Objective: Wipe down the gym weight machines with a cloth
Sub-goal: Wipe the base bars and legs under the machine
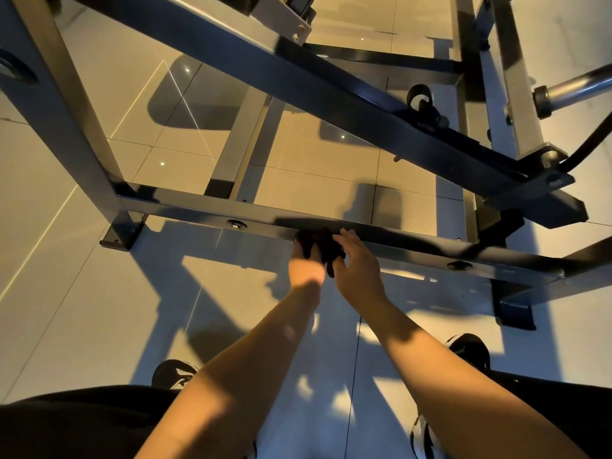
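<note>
1. Head view, the step: I am wiping the low crossbar (pixel 198 210) of the weight machine's frame, which runs across the middle of the picture. The dark cloth (pixel 319 246) is bunched against its near face at centre, right of a bolt (pixel 235 224).
2. My left hand (pixel 305 260) grasps the bunched cloth, its fingers curled into it and mostly hidden.
3. My right hand (pixel 356 260) lies against the cloth's right side, fingers fairly straight, tips at the bar. Whether it pinches the cloth I cannot tell.
4. Next, I judge, the cloth must slide along the bar with steady pressure, working round the second bolt (pixel 458 265) at right.
</note>
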Demonstrator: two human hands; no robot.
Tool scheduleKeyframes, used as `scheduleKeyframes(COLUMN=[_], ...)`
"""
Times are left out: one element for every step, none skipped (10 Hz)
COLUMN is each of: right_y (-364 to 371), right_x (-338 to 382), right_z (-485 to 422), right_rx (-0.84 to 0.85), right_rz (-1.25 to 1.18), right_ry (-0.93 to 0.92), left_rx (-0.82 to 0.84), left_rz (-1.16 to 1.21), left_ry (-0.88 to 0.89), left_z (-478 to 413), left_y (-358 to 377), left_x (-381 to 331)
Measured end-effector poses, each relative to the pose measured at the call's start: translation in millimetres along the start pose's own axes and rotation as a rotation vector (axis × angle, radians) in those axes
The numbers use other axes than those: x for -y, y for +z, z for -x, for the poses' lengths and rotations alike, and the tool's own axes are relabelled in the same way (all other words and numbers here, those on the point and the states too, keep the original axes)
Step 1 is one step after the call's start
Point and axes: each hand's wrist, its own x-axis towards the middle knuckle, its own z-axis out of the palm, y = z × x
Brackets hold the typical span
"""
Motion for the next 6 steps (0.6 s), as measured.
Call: scheduleKeyframes(right_y=[1, 2, 2, 1, -3, -4], right_x=[1, 2, 1, -2, -4, -3], right_z=[0, 0, -1, -4, -5, -4], right_rx=[0.001, 0.006, 0.014, 0.001, -0.025, -0.026], right_rz=[-0.002, 0.003, 0.004, -0.023, -0.046, -0.044], right_ry=[0.005, 0.004, -0.003, -0.006, 0.034, 0.040], left_rx=[-0.100, -0.164, -0.113, -0.018, 0.099, 0.060], left_rz=[0.205, 0.123, 0.026, -0.122, -0.067, 0.003], left_ry=[-0.072, -0.038, -0.035, 0.009, -0.046, -0.093], left_z=[-18, -32, -32, -4, 13, 4], left_y=[-17, -30, -24, 6, 22, 16], left_x=[-13, -23, -15, -8, -6, -8])
